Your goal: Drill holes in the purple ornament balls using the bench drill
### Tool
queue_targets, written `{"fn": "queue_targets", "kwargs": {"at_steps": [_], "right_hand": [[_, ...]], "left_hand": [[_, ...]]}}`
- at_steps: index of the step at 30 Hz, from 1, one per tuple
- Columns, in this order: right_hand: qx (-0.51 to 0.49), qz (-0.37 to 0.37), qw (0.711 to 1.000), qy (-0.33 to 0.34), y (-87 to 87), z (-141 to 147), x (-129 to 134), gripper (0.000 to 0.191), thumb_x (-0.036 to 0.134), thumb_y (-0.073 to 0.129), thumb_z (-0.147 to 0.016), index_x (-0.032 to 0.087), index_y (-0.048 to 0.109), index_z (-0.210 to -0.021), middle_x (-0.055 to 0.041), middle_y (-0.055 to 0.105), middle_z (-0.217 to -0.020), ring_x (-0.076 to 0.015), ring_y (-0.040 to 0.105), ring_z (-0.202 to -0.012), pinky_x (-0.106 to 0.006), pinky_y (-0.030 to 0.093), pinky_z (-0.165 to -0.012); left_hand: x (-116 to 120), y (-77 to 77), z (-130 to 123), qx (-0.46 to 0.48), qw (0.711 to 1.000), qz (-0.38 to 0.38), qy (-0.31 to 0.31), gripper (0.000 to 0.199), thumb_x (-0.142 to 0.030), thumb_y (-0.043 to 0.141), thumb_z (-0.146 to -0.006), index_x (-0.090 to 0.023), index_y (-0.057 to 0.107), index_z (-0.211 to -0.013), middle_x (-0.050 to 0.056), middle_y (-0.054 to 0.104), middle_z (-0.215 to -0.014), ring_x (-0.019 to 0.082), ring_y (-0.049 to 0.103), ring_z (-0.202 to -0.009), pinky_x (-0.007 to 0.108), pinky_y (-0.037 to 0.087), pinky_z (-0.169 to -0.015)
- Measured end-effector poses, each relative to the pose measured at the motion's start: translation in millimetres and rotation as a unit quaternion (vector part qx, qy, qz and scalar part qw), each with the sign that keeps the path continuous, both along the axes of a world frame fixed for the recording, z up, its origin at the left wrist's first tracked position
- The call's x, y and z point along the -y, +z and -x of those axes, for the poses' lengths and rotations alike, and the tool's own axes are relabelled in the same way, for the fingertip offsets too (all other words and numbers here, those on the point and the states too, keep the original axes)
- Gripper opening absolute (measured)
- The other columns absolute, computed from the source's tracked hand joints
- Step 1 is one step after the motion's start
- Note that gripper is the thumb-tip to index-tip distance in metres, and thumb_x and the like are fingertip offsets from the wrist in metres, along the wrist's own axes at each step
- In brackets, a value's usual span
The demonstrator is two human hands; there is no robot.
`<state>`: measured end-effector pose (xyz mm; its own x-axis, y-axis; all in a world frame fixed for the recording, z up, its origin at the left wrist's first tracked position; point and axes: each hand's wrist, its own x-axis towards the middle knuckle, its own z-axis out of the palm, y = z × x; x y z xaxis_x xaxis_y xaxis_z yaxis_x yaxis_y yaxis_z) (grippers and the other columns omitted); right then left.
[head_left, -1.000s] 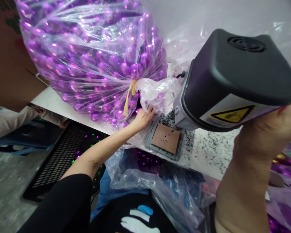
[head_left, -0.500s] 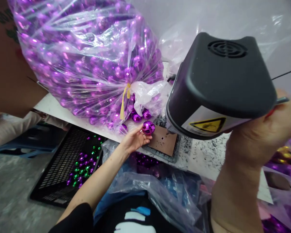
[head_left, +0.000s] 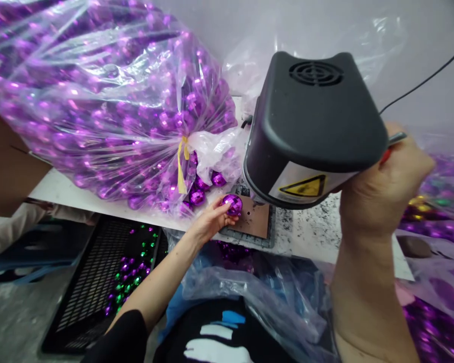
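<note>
My left hand [head_left: 214,221] holds a shiny purple faceted ball [head_left: 232,204] between thumb and fingers, over the left side of a brown plate [head_left: 256,219] with a small dark hole. This plate lies on a dark base at the table's front edge. Above and to the right stands a black machine [head_left: 321,121] with a round vent on top and a yellow warning label. At its right side, my right hand [head_left: 391,174] is closed around a handle, of which only a metal tip and a bit of red show. The machine's working end is hidden.
A big clear bag [head_left: 109,106] of purple balls, tied with yellow, fills the left, with loose balls [head_left: 196,196] at its neck. A black crate [head_left: 79,287] below holds purple and green pieces. Dark chips litter the white table [head_left: 314,234]. Clear plastic [head_left: 245,292] covers my lap.
The camera view has shifted, so the bag and machine sit further left. My left hand has carried the purple ball a little rightward over the brown plate. My right hand keeps its grip.
</note>
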<state>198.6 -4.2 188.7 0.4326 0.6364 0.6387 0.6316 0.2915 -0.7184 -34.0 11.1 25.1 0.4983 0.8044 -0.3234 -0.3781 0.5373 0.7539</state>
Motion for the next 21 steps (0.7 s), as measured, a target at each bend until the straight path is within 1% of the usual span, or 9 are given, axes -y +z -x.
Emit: {"fn": "queue_targets", "kwargs": {"at_steps": [2,4,7,8,10,14,17,19,21], "right_hand": [[0.002,0.013,1.000,-0.005,-0.1,-1,0,0.051,0.059,0.050,-0.094,0.012,0.049,-0.073,0.0051,0.034,-0.062,-0.0014,0.032,-0.060,-0.022,0.027,-0.061],[-0.005,0.025,1.000,-0.003,-0.7,-2,0,0.055,0.065,0.048,-0.093,0.013,0.049,-0.074,0.0053,0.035,-0.060,-0.0023,0.034,-0.058,-0.022,0.029,-0.060],[-0.016,0.031,0.999,0.005,-2.6,-3,0,0.056,0.067,0.049,-0.091,0.014,0.049,-0.076,0.0048,0.038,-0.060,-0.0036,0.038,-0.057,-0.023,0.033,-0.060],[-0.018,0.029,0.999,0.008,-3.3,-3,-1,0.055,0.067,0.049,-0.091,0.014,0.050,-0.076,0.0045,0.039,-0.061,-0.0037,0.039,-0.058,-0.023,0.033,-0.060],[-0.020,0.023,0.999,0.012,-4.6,-3,-2,0.055,0.067,0.050,-0.091,0.013,0.050,-0.077,0.0040,0.040,-0.061,-0.0039,0.040,-0.059,-0.023,0.034,-0.061],[-0.026,0.016,0.999,0.018,-5.4,-4,-3,0.055,0.066,0.051,-0.091,0.013,0.051,-0.077,0.0038,0.041,-0.061,-0.0039,0.040,-0.059,-0.023,0.034,-0.061],[-0.028,0.015,0.999,0.015,-5.1,-4,-4,0.053,0.064,0.051,-0.092,0.014,0.051,-0.076,0.0038,0.041,-0.061,-0.0043,0.040,-0.058,-0.023,0.034,-0.060],[-0.029,0.010,0.999,0.016,-5.2,-4,-4,0.052,0.064,0.051,-0.092,0.014,0.051,-0.076,0.0035,0.041,-0.061,-0.0049,0.041,-0.059,-0.024,0.035,-0.061],[-0.026,0.005,1.000,0.014,-5.4,-4,-4,0.054,0.066,0.051,-0.091,0.014,0.051,-0.075,0.0033,0.041,-0.061,-0.0053,0.042,-0.060,-0.024,0.036,-0.061]], "left_hand": [[1,-3.0,-6,-0.095,0.993,-0.077,0.004,0.052,-0.044,0.084,-0.076,-0.019,0.060,-0.116,0.002,0.072,-0.092,0.014,0.068,-0.066,0.024,0.052,-0.060],[3,-6.1,-13,-0.187,0.967,-0.170,0.012,0.051,-0.045,0.081,-0.079,-0.019,0.060,-0.118,0.003,0.072,-0.100,0.014,0.069,-0.073,0.026,0.053,-0.065],[7,-10.7,-23,-0.299,0.906,-0.298,0.019,0.047,-0.041,0.077,-0.084,-0.021,0.060,-0.123,0.003,0.072,-0.111,0.019,0.069,-0.095,0.031,0.054,-0.085],[8,-12.4,-25,-0.332,0.885,-0.327,0.019,0.046,-0.039,0.076,-0.085,-0.022,0.059,-0.124,0.003,0.072,-0.113,0.020,0.069,-0.100,0.033,0.054,-0.090],[10,-16.0,-29,-0.386,0.844,-0.373,0.021,0.048,-0.037,0.077,-0.086,-0.022,0.058,-0.127,0.004,0.072,-0.116,0.021,0.069,-0.103,0.035,0.053,-0.093],[13,-21.5,-32,-0.426,0.762,-0.486,0.027,0.053,-0.034,0.079,-0.086,-0.021,0.054,-0.131,0.008,0.069,-0.123,0.024,0.067,-0.110,0.037,0.052,-0.097],[17,-20.0,-33,-0.440,0.706,-0.555,0.014,0.052,-0.030,0.075,-0.089,-0.020,0.051,-0.134,0.010,0.067,-0.126,0.025,0.064,-0.110,0.039,0.051,-0.096],[21,-17.1,-37,-0.457,0.688,-0.564,0.015,0.049,-0.026,0.073,-0.090,-0.020,0.051,-0.134,0.011,0.065,-0.125,0.026,0.062,-0.111,0.040,0.050,-0.096],[23,-15.3,-42,-0.471,0.687,-0.554,0.023,0.048,-0.026,0.072,-0.090,-0.019,0.051,-0.132,0.011,0.065,-0.123,0.027,0.060,-0.113,0.042,0.048,-0.099]]}}
